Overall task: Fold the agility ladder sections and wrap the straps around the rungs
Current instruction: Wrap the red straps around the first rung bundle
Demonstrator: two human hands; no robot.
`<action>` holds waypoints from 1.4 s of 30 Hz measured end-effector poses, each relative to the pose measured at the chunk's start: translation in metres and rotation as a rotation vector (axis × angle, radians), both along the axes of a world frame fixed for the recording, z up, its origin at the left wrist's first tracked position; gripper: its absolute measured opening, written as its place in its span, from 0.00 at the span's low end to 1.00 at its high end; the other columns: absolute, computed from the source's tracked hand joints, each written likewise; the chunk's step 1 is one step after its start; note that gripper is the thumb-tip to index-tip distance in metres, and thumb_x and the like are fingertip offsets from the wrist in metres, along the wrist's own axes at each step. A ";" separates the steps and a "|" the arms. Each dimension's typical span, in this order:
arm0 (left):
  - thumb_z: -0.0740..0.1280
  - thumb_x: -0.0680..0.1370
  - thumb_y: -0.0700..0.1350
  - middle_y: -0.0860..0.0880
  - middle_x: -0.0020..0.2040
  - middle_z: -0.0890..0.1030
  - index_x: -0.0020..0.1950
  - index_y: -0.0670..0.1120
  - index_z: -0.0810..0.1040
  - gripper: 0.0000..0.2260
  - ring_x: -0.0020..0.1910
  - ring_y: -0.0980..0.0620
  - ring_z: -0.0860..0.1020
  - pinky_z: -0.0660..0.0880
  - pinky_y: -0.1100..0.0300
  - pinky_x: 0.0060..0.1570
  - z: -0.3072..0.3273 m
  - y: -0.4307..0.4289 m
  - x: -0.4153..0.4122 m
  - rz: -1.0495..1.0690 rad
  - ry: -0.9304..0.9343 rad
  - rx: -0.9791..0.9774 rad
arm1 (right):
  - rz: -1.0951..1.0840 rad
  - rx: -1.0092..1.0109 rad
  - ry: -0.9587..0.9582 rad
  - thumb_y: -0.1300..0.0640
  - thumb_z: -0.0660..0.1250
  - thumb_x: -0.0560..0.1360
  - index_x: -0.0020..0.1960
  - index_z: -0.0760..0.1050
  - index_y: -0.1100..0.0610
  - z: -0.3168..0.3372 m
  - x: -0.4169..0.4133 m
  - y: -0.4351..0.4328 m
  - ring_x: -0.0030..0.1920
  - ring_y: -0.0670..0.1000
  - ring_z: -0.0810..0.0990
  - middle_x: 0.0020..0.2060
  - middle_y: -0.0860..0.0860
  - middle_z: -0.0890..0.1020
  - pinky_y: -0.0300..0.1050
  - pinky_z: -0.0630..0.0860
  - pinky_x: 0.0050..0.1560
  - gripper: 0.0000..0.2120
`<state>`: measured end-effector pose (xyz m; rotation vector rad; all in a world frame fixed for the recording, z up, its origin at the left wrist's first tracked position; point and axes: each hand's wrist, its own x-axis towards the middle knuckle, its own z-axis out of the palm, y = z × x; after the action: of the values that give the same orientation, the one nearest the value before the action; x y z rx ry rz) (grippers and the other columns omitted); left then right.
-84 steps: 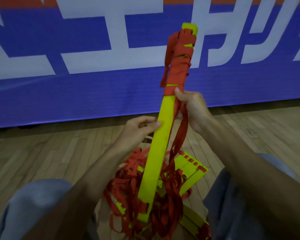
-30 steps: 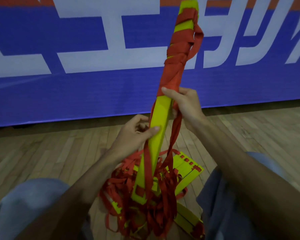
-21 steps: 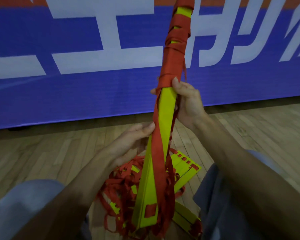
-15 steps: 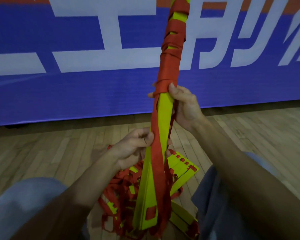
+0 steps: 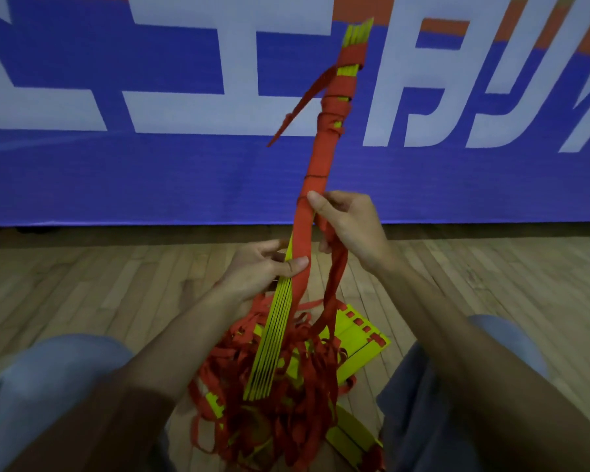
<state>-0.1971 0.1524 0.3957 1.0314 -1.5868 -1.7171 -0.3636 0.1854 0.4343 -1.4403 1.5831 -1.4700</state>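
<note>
A stack of yellow ladder rungs point(image 5: 269, 342) stands tilted upward in front of me, its edges facing me. Red strap point(image 5: 324, 155) is wound around its upper half, with a loose end sticking out to the left near the top. My left hand point(image 5: 263, 267) grips the stack at mid-height, thumb pressing a red strap band against it. My right hand point(image 5: 348, 226) holds the stack just above and pinches the strap at the lower end of the wrapping. A loop of strap hangs down from my right hand.
A tangle of loose red straps point(image 5: 276, 403) with more yellow rungs point(image 5: 358, 338) lies on the wooden floor point(image 5: 82, 284) between my knees. A blue banner with white lettering point(image 5: 150, 165) stands along the floor ahead.
The rung stack has turned so its edges face me. The wrapping has come further down the stack, and my left thumb now pins the strap against the rungs.
</note>
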 end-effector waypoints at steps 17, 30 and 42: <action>0.73 0.73 0.49 0.47 0.52 0.84 0.56 0.48 0.80 0.13 0.50 0.52 0.83 0.79 0.59 0.46 0.007 0.002 -0.009 -0.078 0.020 -0.190 | 0.063 -0.046 -0.208 0.59 0.72 0.74 0.45 0.81 0.61 0.005 -0.011 0.004 0.24 0.50 0.74 0.30 0.57 0.82 0.38 0.69 0.23 0.05; 0.73 0.73 0.51 0.38 0.60 0.79 0.66 0.40 0.75 0.25 0.56 0.39 0.80 0.74 0.41 0.60 0.004 0.008 0.001 -0.694 0.438 0.238 | 0.446 -0.225 -0.557 0.45 0.77 0.63 0.52 0.80 0.62 0.014 -0.018 0.011 0.42 0.58 0.81 0.47 0.59 0.86 0.44 0.76 0.40 0.26; 0.79 0.65 0.47 0.41 0.48 0.84 0.55 0.38 0.79 0.24 0.43 0.44 0.83 0.81 0.50 0.42 0.011 -0.005 0.010 -0.317 0.315 0.054 | 0.300 -0.044 -0.371 0.47 0.66 0.72 0.51 0.78 0.61 0.015 -0.023 0.006 0.24 0.50 0.76 0.40 0.58 0.81 0.41 0.74 0.26 0.18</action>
<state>-0.1867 0.1476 0.4068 0.5144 -1.5629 -2.0251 -0.3865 0.1912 0.4489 -1.2721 1.0672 -1.4930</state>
